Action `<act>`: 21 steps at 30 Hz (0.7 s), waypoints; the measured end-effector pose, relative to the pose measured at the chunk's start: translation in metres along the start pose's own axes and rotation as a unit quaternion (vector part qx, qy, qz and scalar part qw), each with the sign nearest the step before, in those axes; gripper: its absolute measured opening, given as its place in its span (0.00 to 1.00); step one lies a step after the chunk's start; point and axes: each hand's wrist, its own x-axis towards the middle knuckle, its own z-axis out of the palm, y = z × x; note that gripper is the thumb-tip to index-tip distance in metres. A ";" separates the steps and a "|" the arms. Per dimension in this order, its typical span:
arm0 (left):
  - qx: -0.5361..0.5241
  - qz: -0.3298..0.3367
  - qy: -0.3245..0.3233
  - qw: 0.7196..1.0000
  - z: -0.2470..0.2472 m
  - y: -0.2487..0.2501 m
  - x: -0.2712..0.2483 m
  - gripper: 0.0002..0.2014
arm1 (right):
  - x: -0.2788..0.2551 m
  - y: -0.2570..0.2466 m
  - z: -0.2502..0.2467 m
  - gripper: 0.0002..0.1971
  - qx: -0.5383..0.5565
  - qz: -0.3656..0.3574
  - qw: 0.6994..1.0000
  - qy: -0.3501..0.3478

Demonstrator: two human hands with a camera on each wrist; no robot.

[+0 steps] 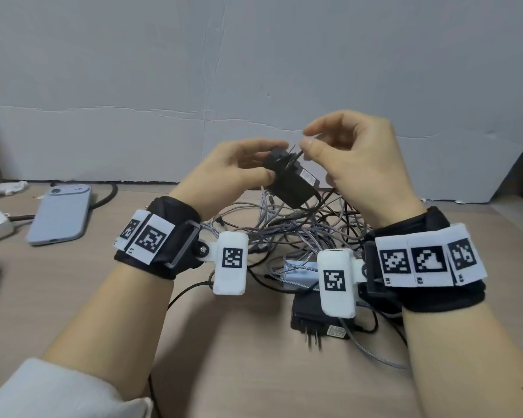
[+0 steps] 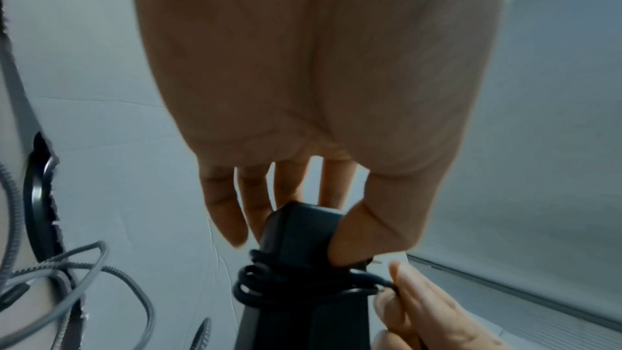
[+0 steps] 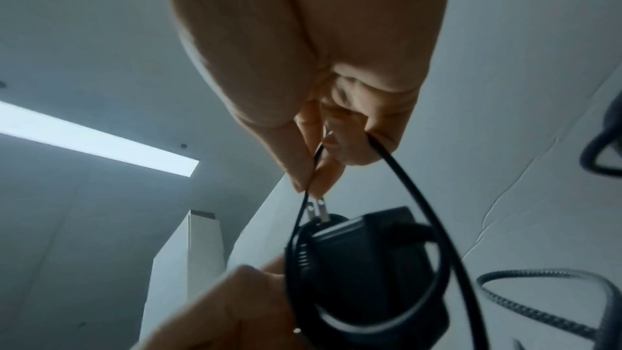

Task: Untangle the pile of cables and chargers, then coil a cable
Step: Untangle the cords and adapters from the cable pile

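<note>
From above, the left hand [image 1: 233,170] grips a black power adapter [image 1: 287,179] held up over the tangled pile of cables [image 1: 284,233] on the table [image 1: 254,372]; the right hand [image 1: 354,164] pinches its thin black cord [image 1: 296,153] just beside it.

At the left wrist, thumb and fingers [image 2: 256,209] clamp the adapter's end, cord loops wound round its body.

At the right wrist, thumb and forefinger nip the cord by the plug prongs [image 3: 318,210]. The brick looks rigid and weighty, the cord limp and springy: best hold the body and draw the cord near its free end.
</note>
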 end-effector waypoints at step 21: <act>-0.357 0.032 -0.102 0.928 -0.006 -0.002 0.000 0.28 | 0.000 0.005 0.016 0.03 0.024 0.000 0.997 -0.078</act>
